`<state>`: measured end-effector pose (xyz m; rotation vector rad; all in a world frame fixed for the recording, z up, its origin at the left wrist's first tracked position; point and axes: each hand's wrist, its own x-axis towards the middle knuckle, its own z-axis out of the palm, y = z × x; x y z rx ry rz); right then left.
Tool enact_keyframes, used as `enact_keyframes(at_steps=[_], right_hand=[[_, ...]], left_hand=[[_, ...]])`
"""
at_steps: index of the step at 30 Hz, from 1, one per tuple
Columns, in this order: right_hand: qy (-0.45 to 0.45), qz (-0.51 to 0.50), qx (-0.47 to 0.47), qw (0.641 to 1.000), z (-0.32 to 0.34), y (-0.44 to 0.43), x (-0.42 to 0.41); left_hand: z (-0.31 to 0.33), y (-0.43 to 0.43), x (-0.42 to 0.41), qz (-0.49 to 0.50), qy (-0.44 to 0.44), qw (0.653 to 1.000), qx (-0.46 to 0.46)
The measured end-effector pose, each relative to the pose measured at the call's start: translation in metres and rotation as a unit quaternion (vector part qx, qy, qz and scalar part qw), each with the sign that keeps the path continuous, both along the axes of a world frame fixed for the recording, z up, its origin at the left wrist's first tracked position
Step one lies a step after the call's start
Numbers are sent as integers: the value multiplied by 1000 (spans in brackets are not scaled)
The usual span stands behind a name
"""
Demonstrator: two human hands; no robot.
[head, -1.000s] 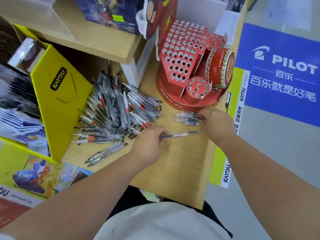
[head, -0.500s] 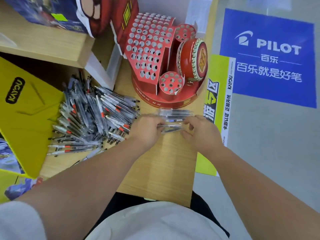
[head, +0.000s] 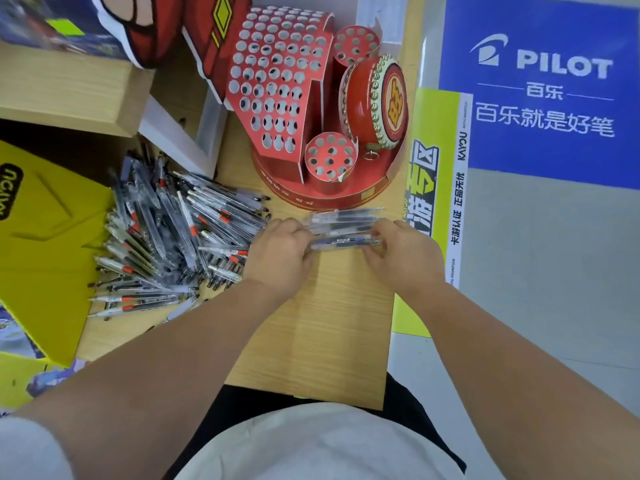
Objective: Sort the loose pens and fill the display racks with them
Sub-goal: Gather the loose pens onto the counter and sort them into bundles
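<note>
A small row of clear pens with dark blue parts [head: 343, 225] lies crosswise on the wooden counter just in front of the red display rack [head: 277, 84]. My left hand [head: 280, 252] grips the left ends of these pens and my right hand [head: 401, 252] grips the right ends, fingers curled round the nearest pen. A big heap of loose clear pens with red and black bands [head: 173, 233] lies to the left of my left hand. The rack's many round holes look empty.
A red drum ornament [head: 377, 105] and two small holed cylinders [head: 329, 157] stand on the rack's round base. A yellow cardboard box [head: 45, 237] lies left of the heap. A wooden shelf [head: 69, 95] is at the back left. The counter edge [head: 398, 271] runs on the right.
My left hand carried one pen from beside the heap rightwards to the small row. Both hands now close on the row's ends. The camera has shifted to the right.
</note>
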<state>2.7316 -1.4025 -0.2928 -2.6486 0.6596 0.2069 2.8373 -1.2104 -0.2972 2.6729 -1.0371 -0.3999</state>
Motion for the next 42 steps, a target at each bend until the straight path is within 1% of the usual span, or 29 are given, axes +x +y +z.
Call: enact_keyframes(at_steps=[2, 9, 11, 14, 16, 18, 22, 25, 28, 32, 35, 38, 42], right_hand=[[-1, -18, 9, 1000, 0, -1, -2], [-5, -42, 14, 999, 5, 7, 4], [-17, -42, 14, 999, 8, 12, 5], [-36, -30, 46, 998, 15, 28, 16], [-41, -5, 70, 997, 19, 43, 29], [-47, 20, 92, 994, 24, 61, 43], [-56, 63, 145, 986, 35, 105, 75], [-46, 106, 174, 978, 43, 139, 103], [-36, 125, 199, 971, 52, 169, 131], [-35, 134, 161, 977, 56, 198, 165], [18, 126, 107, 986, 48, 210, 184], [58, 107, 54, 991, 45, 217, 189], [67, 91, 60, 992, 44, 223, 186]], left_hand=[[0, -3, 4, 13, 2, 1000, -6], [5, -3, 10, 11, 0, 1000, -23], [11, 6, 9, 16, 1, 999, -39], [24, 28, 6, 41, 3, 996, -76], [34, 49, 7, 84, -1, 992, -98], [46, 74, 11, 157, -10, 982, -108], [63, 127, 32, 301, -36, 946, -118], [65, 155, 54, 392, -17, 912, -116], [62, 164, 75, 433, 24, 895, -104], [57, 161, 93, 442, 60, 891, -84], [54, 158, 98, 426, 77, 900, -53], [53, 160, 98, 425, 79, 900, -51], [53, 167, 96, 415, 79, 905, -60]])
